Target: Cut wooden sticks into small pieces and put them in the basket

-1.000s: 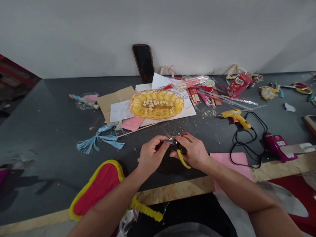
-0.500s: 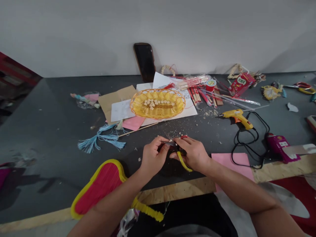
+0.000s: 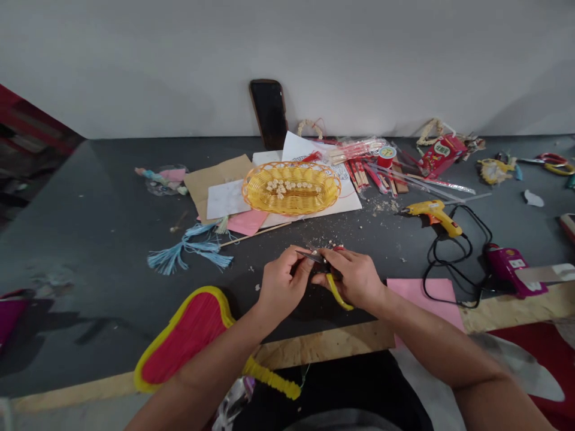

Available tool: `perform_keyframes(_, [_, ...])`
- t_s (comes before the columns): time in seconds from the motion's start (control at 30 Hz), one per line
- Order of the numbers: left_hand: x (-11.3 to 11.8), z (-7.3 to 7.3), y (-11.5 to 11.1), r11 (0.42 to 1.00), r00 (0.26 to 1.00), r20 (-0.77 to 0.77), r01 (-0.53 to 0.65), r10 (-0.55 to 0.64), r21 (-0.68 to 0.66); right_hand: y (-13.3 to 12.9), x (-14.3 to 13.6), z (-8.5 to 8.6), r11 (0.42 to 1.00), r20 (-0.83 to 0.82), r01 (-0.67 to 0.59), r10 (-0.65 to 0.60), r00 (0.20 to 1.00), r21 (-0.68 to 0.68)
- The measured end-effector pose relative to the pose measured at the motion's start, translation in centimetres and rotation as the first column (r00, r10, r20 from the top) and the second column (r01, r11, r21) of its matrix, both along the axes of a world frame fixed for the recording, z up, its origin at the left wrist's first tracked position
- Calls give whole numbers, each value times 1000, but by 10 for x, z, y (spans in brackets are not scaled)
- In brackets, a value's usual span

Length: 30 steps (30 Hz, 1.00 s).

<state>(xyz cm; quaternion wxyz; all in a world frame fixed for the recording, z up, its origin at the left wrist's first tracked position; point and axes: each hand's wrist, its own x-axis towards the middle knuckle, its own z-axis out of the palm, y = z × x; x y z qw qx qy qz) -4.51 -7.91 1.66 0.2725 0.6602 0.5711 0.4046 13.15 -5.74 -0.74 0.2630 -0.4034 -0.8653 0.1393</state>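
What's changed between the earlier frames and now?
Very little. The view shifted slightly, so everything sits a bit further right in frame. The near blade of the scissors looks slightly more tilted. No visible grab or release: right hand still holds the scissors, left hand stays at the blades. Basket, glue gun and phone stayed put.

Behind the basket (image 3: 291,206), which is sitting on the papers (image 3: 221,202) with small pieces (image 3: 281,188) lying in it, the phone (image 3: 269,114) is leaning against the wall (image 3: 179,66). The tassel (image 3: 179,254) is lying left and nearer, the glue gun (image 3: 435,216) is resting right, and the scissors (image 3: 338,292) are staying before the basket.
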Motion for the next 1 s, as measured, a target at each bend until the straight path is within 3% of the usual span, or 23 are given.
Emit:
perform_keyframes(0.2, [-3, -1, 3, 1000, 1000, -6, 21, -21, -7, 2, 0, 4, 1000, 7, 11, -11, 1000, 2])
perform_keyframes(0.47, [-2, 0, 2, 993, 992, 114, 59, -47, -106, -2, -2, 1, 1000, -6, -6, 6, 1000, 5])
perform_keyframes(0.77, [-2, -1, 1, 994, 997, 79, 25, -17, -105, -6, -3, 2, 1000, 74, 11, -12, 997, 7])
perform_keyframes(1.0, [-2, -1, 4, 997, 998, 55, 8, -4, -82, 1, -1, 2, 998, 40, 39, -37, 998, -43])
